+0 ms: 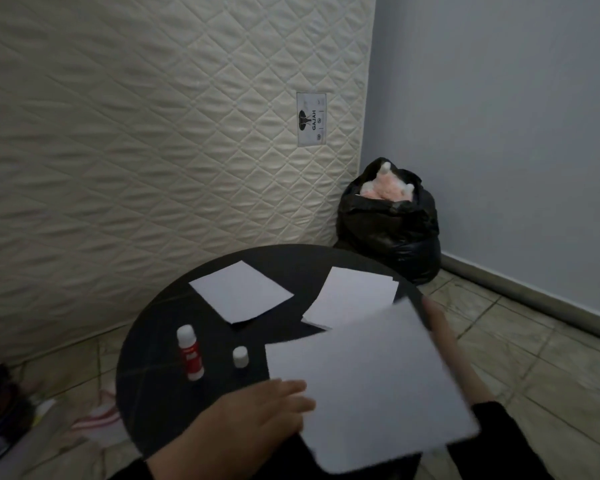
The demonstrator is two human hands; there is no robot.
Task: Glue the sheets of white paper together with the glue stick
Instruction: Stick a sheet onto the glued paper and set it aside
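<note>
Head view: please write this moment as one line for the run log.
stage: handling paper | left hand: on white sheet | right hand: under sheet, blurred | glue stick: on round black table, uncapped | cap: beside it

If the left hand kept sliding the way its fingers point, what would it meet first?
The left hand points right, fingertips already at the near edge of the large white sheet, so it would meet that sheet first. Motion blur leaves contact unclear.

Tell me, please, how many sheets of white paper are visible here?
3, at least. One sheet lies far left on the table, one far right, possibly a stack, and one large blurred sheet is near, at both hands.
</note>
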